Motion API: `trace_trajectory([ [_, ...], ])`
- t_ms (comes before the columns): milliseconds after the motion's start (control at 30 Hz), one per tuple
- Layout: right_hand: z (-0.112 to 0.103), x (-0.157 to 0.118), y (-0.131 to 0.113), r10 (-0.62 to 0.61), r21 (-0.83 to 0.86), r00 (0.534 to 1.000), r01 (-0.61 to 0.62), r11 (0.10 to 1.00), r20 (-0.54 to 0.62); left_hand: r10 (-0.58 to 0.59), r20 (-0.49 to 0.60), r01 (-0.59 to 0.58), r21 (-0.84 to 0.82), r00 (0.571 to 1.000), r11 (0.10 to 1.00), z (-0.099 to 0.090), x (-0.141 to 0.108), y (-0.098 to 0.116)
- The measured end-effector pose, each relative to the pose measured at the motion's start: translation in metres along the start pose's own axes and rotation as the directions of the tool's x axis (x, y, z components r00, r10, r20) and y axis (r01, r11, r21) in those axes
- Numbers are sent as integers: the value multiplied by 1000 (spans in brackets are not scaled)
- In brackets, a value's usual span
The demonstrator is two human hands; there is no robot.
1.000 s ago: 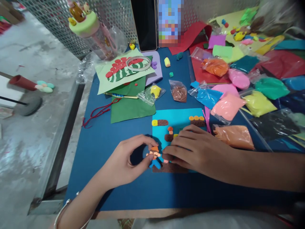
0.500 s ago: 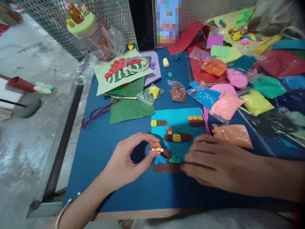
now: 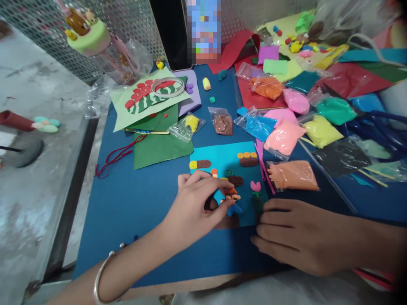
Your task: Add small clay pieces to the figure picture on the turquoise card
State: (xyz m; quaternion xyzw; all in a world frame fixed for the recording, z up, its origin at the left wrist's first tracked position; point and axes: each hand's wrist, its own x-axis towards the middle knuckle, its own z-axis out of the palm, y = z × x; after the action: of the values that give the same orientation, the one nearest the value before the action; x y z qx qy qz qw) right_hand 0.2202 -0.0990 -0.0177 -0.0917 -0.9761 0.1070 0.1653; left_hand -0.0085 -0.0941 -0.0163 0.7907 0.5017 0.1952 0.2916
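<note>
A small clay figure with an orange cap and blue body is pinched between the thumb and index finger of my left hand, over the lower part of a bright blue card. On the card, brown clay bars carry yellow and orange pieces, and a pink clay tulip stands near the right edge. My right hand rests at the card's lower right, its slightly bent fingers a little apart and apparently holding nothing. My left hand covers part of the card's clay scene.
Bags of coloured clay, among them an orange-brown bag, crowd the right side. Pink sticks lie beside the card. Green paper, a tape roll and a lidded cup stand or lie left. A phone leans at the back.
My left hand has carried the clay figure rightward across the card. My right hand has shifted down and away from the card's middle, uncovering the tulip. The view has swung slightly right.
</note>
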Motion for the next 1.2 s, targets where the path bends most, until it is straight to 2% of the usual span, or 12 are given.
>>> trace_trajectory([
  [233,2,0,2,46,-32,998,-47,998,-39,109,-95,-89,190,990,978,2,-5,-2],
  [400,2,1,6,196,-26,972,-201,979,-132,183,-103,-147,286,978,947,4,-8,-6],
  [600,6,6,11,330,-30,927,-340,940,-179,228,-125,-186,283,966,941,3,-8,-7],
  [733,8,7,12,347,10,919,-351,936,-186,234,-180,-187,246,955,951,0,-8,-5],
  [967,13,7,9,330,18,929,-332,943,-167,261,-123,-215,300,958,930,1,-8,-6],
  [1200,20,4,7,317,-13,936,-322,947,-154,312,-149,-244,351,938,904,1,-8,-6],
])
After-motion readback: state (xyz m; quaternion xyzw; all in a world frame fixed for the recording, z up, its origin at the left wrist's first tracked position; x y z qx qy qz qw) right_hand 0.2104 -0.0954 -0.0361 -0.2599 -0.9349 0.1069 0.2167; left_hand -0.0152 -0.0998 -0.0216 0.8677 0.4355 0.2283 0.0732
